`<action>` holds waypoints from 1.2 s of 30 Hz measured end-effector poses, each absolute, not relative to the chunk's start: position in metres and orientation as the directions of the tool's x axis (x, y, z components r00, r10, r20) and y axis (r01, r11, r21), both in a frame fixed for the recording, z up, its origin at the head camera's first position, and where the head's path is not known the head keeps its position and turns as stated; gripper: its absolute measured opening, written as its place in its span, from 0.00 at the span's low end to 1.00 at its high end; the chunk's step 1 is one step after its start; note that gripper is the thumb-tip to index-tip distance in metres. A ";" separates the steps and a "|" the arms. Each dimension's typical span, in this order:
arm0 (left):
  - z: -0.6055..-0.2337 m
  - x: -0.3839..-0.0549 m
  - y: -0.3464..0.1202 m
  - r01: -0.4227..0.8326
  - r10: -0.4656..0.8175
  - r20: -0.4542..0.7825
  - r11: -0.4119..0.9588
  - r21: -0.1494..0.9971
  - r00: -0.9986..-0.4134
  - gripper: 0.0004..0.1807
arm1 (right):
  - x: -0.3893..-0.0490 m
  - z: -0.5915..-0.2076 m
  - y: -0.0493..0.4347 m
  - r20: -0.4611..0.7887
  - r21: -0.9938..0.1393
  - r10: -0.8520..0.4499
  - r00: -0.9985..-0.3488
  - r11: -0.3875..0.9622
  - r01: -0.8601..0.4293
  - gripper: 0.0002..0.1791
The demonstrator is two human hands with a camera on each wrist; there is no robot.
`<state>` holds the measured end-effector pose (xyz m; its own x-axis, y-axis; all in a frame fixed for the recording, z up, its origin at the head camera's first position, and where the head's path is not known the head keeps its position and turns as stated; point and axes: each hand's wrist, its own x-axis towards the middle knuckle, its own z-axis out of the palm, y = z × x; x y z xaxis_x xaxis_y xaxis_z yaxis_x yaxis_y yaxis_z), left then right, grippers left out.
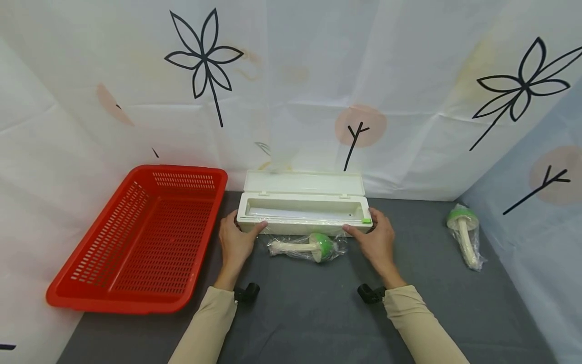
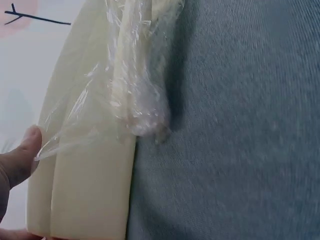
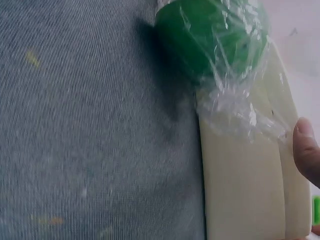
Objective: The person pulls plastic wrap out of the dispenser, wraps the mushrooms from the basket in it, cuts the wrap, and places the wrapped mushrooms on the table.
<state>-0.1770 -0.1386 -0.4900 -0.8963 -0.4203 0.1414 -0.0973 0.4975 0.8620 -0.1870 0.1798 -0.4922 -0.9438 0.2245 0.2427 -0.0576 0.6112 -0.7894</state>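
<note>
A white cling film dispenser (image 1: 304, 228) stands at the back of the table, its lid (image 1: 304, 182) raised and a green slider (image 1: 366, 221) at its right end. My left hand (image 1: 236, 242) grips the left end, thumb over the front edge. At the right end, my right hand (image 1: 379, 242) holds it likewise. Along the front lies a mushroom-shaped object with a green cap (image 3: 210, 35) and pale stem (image 2: 131, 65), in clear film. In the left wrist view, clear film (image 2: 75, 120) stretches from this object to the left thumb; film also reaches the right thumb.
A red plastic basket (image 1: 200, 273) with slotted sides stands on the left. Far right on the grey tabletop (image 1: 309, 313) lies another green-capped mushroom shape (image 1: 465, 237) in clear film. White patterned cloth (image 1: 295, 76) hangs behind the table.
</note>
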 end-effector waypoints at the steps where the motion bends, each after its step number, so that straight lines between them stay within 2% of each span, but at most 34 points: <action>1: -0.491 -0.177 -0.139 -0.081 -0.421 0.157 0.494 0.866 -0.894 0.45 | -0.188 -0.494 0.181 0.266 -0.784 0.231 -0.936 0.617 -0.070 0.43; 10: -0.493 -0.179 -0.143 -0.066 -0.428 0.168 0.480 0.875 -0.888 0.43 | -0.182 -0.504 0.178 0.329 -0.825 0.324 -0.887 0.555 -0.104 0.38; 15: -0.491 -0.178 -0.143 -0.075 -0.428 0.154 0.473 0.878 -0.891 0.43 | -0.180 -0.509 0.169 0.382 -0.843 0.379 -0.843 0.516 -0.150 0.32; 19: -0.491 -0.178 -0.143 -0.075 -0.426 0.150 0.468 0.880 -0.892 0.42 | -0.181 -0.511 0.164 0.393 -0.865 0.392 -0.832 0.465 -0.189 0.24; 26: -0.492 -0.178 -0.143 -0.077 -0.428 0.155 0.478 0.875 -0.891 0.41 | -0.186 -0.513 0.163 0.378 -0.910 0.330 -0.865 0.305 -0.281 0.18; 36: -0.493 -0.179 -0.145 -0.087 -0.425 0.138 0.469 0.879 -0.895 0.42 | -0.187 -0.508 0.174 0.248 -0.882 0.188 -0.950 0.451 -0.141 0.22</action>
<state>-0.1785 -0.1452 -0.4932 -0.8946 -0.4248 0.1385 -0.0867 0.4690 0.8789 -0.1874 0.1740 -0.5079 -0.9504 0.1880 0.2478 -0.1407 0.4507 -0.8815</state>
